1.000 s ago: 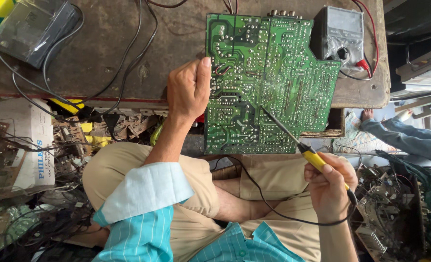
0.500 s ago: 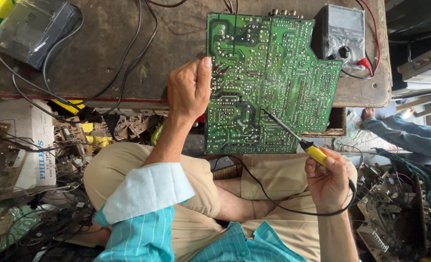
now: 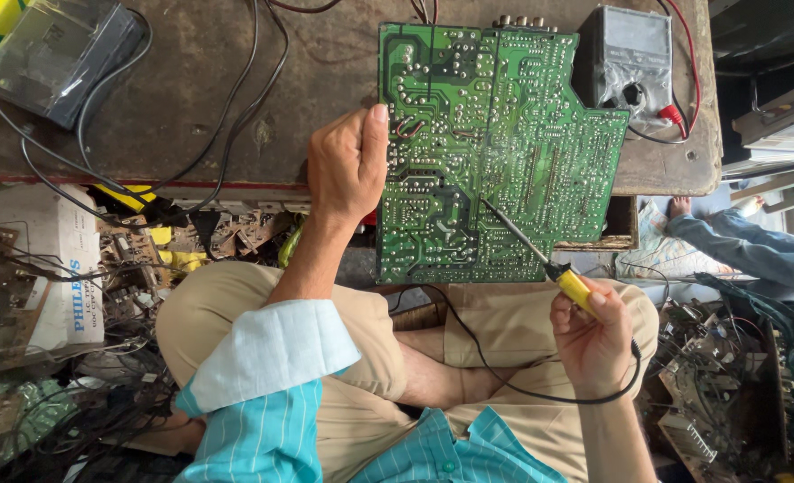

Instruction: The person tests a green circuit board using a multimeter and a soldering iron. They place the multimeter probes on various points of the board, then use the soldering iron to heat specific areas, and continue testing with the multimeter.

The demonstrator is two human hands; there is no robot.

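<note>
While the left hand (image 3: 348, 165) grips the green circuit board's (image 3: 495, 134) edge on the bench (image 3: 218, 89), right hand (image 3: 594, 340) closed round a yellow-handled soldering iron (image 3: 568, 284) — tip on the board, grey meter (image 3: 628, 55) beside

Grey meter (image 3: 627, 55) upper right on the bench (image 3: 209, 116); plastic box (image 3: 61, 55) upper left; scrap boards (image 3: 728, 394) lower right

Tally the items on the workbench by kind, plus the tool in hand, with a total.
Green circuit board, steadied by the left hand: 1
Grey multimeter: 1
Grey box-shaped device at the bench's far left: 1
Yellow-handled soldering iron in the right hand: 1
Total: 4
</note>
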